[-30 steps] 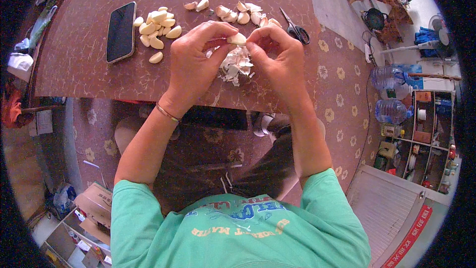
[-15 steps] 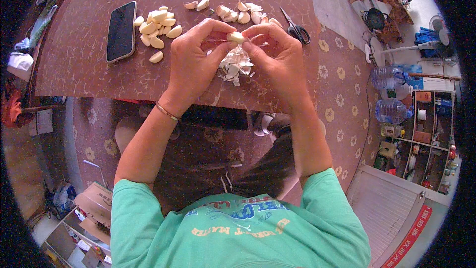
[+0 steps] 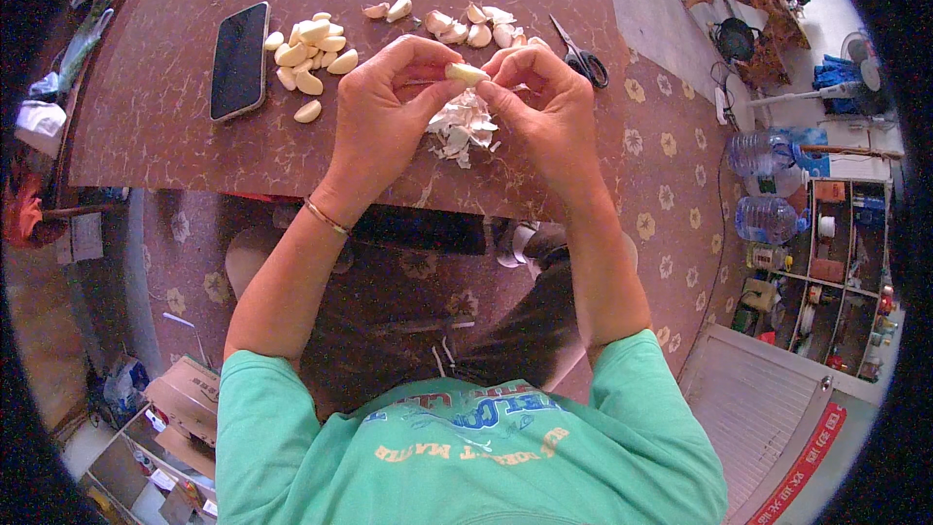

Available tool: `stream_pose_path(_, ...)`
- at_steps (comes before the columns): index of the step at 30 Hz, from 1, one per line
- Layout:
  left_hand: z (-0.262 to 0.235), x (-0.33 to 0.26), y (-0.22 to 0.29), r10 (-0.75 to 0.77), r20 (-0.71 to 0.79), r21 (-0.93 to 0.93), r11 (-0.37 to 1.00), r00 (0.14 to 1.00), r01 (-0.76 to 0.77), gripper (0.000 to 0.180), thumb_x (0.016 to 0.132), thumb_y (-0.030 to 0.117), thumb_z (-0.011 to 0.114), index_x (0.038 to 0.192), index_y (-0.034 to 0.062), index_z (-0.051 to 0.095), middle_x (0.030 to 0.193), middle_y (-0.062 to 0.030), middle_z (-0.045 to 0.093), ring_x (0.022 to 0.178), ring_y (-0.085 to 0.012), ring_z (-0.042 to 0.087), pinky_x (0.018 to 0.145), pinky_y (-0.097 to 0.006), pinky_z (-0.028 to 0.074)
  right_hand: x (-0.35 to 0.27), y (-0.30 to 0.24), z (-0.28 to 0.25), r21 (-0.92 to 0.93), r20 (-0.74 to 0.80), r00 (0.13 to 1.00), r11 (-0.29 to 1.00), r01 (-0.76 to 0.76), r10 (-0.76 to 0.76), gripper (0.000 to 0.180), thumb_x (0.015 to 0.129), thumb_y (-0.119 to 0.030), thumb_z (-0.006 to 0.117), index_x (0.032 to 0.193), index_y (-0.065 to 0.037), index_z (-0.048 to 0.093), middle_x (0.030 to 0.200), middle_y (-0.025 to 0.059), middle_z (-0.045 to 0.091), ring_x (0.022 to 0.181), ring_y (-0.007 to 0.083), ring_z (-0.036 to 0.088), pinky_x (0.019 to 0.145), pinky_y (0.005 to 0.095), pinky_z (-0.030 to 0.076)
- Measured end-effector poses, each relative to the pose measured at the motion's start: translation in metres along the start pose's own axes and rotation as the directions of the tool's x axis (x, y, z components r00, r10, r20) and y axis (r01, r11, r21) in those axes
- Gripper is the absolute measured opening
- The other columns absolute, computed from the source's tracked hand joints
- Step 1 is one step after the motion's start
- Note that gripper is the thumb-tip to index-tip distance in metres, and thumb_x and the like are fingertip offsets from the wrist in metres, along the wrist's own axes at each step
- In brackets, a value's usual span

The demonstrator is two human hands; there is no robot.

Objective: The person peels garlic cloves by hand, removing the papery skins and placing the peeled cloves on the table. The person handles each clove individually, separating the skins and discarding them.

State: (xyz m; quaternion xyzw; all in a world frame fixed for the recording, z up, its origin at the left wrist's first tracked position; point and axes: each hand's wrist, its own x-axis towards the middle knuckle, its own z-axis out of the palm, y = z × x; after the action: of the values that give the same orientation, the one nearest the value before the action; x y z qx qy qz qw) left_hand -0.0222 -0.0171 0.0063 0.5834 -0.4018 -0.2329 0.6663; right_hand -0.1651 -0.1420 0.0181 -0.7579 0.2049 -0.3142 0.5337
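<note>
Between my two hands is a pale garlic clove (image 3: 467,73). My left hand (image 3: 389,102) pinches its left end between thumb and fingertips. At its right end, the thumb and curled forefinger of my right hand (image 3: 546,102) close on it too. Under the fingers lies a heap of papery garlic skins (image 3: 461,128). Peeled cloves (image 3: 311,49) are piled left of my left hand, with one lying apart nearer me. Beyond my hands sit several unpeeled cloves (image 3: 476,29), partly hidden by my right hand, and two more (image 3: 389,10) farther left.
A dark-screened phone (image 3: 239,63) lies on the brown marbled table (image 3: 175,151), left of the peeled cloves. Black-handled scissors (image 3: 583,60) rest near the table's right side. Large plastic bottles (image 3: 768,219) and a compartment shelf (image 3: 846,262) stand on the right; a cardboard box (image 3: 185,399) is low on the left.
The clove between my fingers has turned slightly and shows more of its length. My right fingers have shifted a little; everything on the table stays in place.
</note>
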Motion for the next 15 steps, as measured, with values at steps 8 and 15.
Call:
stream_pose_path(8,-0.002,0.0,-0.003,0.023,-0.011,0.01,1.0,1.0,-0.023,0.018,0.09,0.003,0.078,0.107,0.0013,0.073,0.102,-0.0052,0.078,0.097,-0.0116,0.074,0.086,-0.026,0.06,-0.001,-0.012,0.003,0.055,-0.036,0.996,0.995,-0.078,0.08,0.009,0.09,-0.008,0.079,0.096,-0.003,0.074,0.088,0.0025,0.073,0.076,0.0089,0.066,0.068,0.0257,0.053)
stream_pose_path(15,-0.002,0.0,0.004,0.059,0.022,0.059,0.996,0.998,-0.06,0.018,0.09,0.0,0.076,0.108,0.0011,0.073,0.104,-0.0062,0.078,0.098,-0.0125,0.074,0.088,-0.027,0.06,-0.002,-0.017,-0.001,-0.049,-0.014,0.995,0.994,-0.097,0.097,0.008,0.093,-0.009,0.075,0.092,-0.001,0.073,0.083,0.0045,0.071,0.074,0.012,0.066,0.067,0.0298,0.053)
